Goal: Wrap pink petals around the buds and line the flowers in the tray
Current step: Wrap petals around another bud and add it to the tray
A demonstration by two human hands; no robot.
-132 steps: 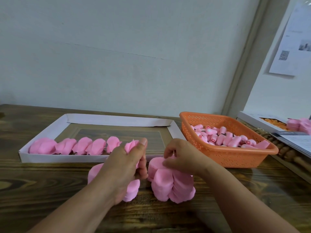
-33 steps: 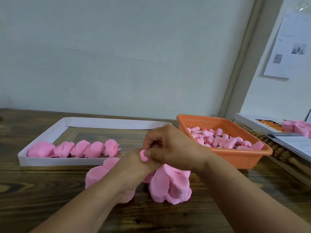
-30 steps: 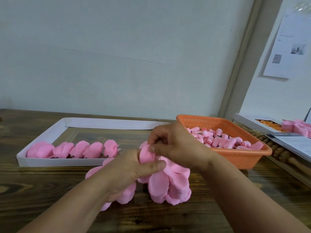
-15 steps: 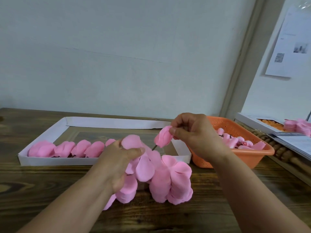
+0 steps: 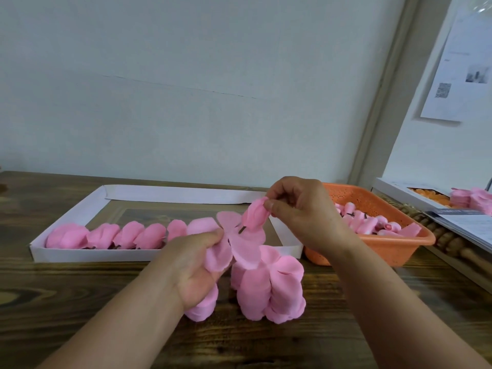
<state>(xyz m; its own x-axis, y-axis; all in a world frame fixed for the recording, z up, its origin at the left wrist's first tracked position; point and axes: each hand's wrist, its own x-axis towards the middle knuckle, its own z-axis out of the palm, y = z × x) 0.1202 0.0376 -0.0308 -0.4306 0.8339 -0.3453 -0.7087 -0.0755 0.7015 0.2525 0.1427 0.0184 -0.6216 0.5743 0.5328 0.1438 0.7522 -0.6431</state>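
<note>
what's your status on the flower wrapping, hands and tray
Right hand pinching bud above petal sheet gripped by left hand. Five flowers lined in tray. Nothing in the way.

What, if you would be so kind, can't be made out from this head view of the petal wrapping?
- Left hand: its palm hides how many loose petals the grip holds.
- Bud: the right hand covers its top.
- Tray: the left hand hides where the flower row ends.
- Wall paper: print too small to read.
- Box at far right: cut off by the frame edge.
</note>
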